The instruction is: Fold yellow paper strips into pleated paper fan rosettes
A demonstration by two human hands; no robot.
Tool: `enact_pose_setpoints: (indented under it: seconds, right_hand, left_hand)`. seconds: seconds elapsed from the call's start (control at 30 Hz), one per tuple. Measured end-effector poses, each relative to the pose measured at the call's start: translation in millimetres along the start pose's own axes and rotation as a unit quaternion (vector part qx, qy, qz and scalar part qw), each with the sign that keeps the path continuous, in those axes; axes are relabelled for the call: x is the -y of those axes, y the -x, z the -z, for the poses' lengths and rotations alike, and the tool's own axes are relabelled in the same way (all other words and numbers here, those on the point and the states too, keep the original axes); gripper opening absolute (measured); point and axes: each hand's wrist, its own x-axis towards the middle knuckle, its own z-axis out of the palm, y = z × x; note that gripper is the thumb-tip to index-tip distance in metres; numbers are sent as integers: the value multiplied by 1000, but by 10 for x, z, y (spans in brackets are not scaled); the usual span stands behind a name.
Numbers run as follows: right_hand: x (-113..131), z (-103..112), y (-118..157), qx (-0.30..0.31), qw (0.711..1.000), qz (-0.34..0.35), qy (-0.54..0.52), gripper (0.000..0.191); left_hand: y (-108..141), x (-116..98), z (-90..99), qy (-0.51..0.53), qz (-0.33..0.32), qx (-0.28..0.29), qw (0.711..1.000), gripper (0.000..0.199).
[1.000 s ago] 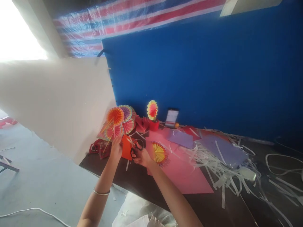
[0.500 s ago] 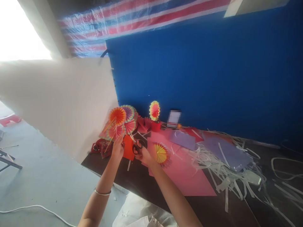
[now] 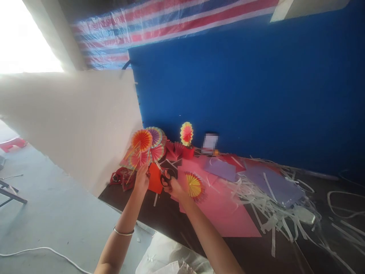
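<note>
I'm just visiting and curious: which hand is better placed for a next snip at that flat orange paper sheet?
Probably the right hand: it holds the black, loop-handled scissors beside the flat orange paper sheet. The left hand, at the sheet's other side, shows no scissors.

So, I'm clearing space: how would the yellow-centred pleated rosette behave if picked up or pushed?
The yellow-centred pleated rosette looks like paper, so probably light. Pleating may stiffen it, though pinching could crush it. Lying on pink paper, it would likely slide, not roll.
</note>
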Motion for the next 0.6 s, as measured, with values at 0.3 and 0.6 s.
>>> enact_pose_setpoints:
  seconds: [0.3, 0.6]
  right_hand:
    - [-17, 12, 46, 11, 1000, -1, -5, 44]
    - [5, 26, 12, 48, 998, -24, -15, 46]
  left_hand:
    - [69, -48, 5, 9, 3, 9, 1000, 18]
    - [36, -13, 20, 8, 9, -4, 1000, 21]
